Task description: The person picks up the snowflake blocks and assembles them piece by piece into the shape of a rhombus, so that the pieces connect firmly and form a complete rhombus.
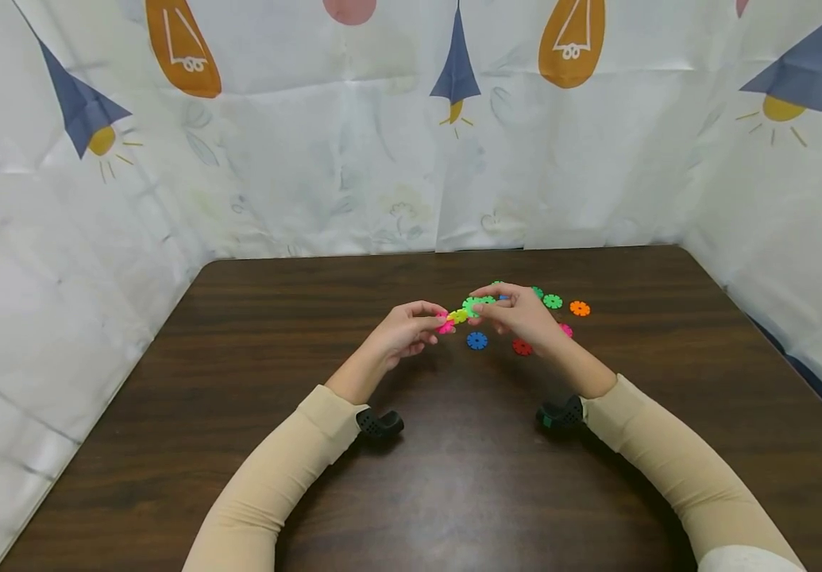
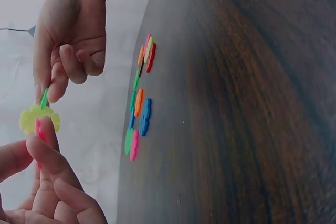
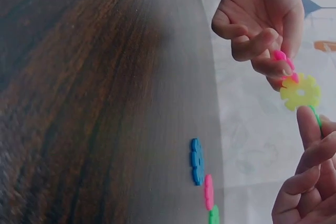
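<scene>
Left hand (image 1: 405, 334) pinches pink disc (image 1: 445, 326), right hand (image 1: 522, 315) pinches green disc (image 1: 470, 305), yellow disc (image 3: 307, 97) between, all raised above counter (image 1: 425, 485). Those three look joined so far. Still loose: blue disc (image 1: 477, 341) near, red disc (image 1: 522, 347) right of it, orange disc (image 1: 580, 308) farther right, others around. Dark wood-grain counter; white printed cloth (image 1: 296, 191) behind and both sides.

Your left cream cloth sleeve (image 1: 253, 500) is long and plain, lightly creased, with a broad cuff (image 1: 328, 421); your right cream cloth sleeve (image 1: 682, 469) matches. By your left wrist sits a curved black wrist unit dotted with holes (image 1: 380, 424); its black right-hand twin (image 1: 559, 414) bears a small green patch (image 1: 547, 421). White fabric (image 1: 750, 559) edges your right sleeve's lower end.
</scene>
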`<state>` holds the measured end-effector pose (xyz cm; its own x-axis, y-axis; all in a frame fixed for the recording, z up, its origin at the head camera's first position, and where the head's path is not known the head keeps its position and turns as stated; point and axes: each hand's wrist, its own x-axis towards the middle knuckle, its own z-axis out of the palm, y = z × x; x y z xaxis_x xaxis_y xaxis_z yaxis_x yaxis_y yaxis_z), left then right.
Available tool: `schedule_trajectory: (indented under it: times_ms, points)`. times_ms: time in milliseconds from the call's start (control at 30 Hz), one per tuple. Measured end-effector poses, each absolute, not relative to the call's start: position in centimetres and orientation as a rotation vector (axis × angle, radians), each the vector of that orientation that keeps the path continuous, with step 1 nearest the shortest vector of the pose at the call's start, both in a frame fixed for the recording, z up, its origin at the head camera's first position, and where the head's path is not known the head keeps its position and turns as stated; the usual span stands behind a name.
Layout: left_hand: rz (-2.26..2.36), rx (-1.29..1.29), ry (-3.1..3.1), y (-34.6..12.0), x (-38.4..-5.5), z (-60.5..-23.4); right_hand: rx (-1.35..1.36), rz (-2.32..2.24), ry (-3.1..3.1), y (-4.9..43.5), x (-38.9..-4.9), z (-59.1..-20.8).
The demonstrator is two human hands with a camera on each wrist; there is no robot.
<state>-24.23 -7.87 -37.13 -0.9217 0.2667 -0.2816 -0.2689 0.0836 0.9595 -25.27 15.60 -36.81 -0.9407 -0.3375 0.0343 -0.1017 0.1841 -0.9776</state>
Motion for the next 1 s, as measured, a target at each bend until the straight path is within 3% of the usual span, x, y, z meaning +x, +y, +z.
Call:
schedule_trajectory:
  times_ms: [767,1000]
  points:
    - [2.085,-0.075,1.805,-7.65,-24.26,-36.65,-0.433,-1.926,2.285,14.99,-24.76,-36.86]
    - [1.881,0.11,1.861,-7.6,-24.46,-36.7,-0.432,-1.928,2.282,15.14,-24.86,-36.99]
